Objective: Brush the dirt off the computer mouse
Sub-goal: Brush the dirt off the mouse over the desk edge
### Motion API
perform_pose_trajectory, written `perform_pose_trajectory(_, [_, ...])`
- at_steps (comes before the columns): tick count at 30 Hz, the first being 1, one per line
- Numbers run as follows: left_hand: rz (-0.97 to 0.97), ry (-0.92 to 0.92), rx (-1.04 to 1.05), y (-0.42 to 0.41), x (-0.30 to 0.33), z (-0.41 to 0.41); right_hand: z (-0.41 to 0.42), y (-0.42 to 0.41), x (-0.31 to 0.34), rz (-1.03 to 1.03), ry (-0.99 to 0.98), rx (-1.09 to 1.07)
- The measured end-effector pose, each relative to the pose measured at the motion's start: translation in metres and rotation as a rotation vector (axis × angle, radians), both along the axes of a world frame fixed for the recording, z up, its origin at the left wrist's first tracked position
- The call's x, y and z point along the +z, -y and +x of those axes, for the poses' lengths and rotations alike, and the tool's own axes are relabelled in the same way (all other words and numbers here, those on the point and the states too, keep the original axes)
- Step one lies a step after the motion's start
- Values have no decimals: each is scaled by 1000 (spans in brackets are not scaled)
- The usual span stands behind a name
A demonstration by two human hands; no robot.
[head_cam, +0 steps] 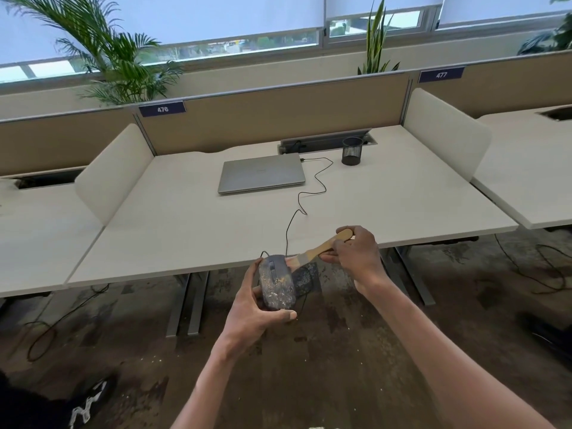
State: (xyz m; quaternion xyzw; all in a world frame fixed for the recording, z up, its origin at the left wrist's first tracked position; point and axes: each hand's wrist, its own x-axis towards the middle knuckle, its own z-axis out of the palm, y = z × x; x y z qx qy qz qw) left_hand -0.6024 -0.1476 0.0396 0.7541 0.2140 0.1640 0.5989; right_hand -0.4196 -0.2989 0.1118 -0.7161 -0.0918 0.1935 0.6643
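Left hand [253,308]: curled round the mouse [276,281], thumb under the near end, fingers up the far-left side, held in the air just in front of the desk edge, above the floor. Top of the mouse turned up to the camera, speckled with pale dirt around the wheel and along the back.

Probably light, a hard smooth shell, a bit slippery under dust, so better held by the two sides as now, top left free for the bristles. Buttons and wheel likely the delicate parts; light strokes enough, no hard pressing. Cable [309,193] leaving from the far end of the mouse, running away from the left hand over the desk [185,218] to the closed laptop [261,176]; some slack visible, yet a strong pull toward the body probably able to drag on the plug.

Right of the mouse: brush [315,250], bristles touching or just beside the far-right shoulder of the mouse, exact contact hard to tell. Wooden handle pointing up and right into the right hand [356,255], pinched between thumb and curled fingers near its end.

Room for moving: desk edge just beyond both hands, so strokes away from the body short before meeting it; open air below and toward the body, floor underneath for falling dirt. Beyond the right hand, a black mesh cup [352,151], well apart.
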Motion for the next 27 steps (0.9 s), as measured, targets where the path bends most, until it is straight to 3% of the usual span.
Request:
perform_pose_trajectory(19, [12,-10,-13,0,2,-3,-7,3,4,1,94,84])
perform_pose_trajectory(22, [18,-21,-13,0,2,-5,-7,5,11,-60,254,100])
perform_pose_trajectory(27, [7,-32,-25,2,2,-2,-23,-4,25,-67,710,257])
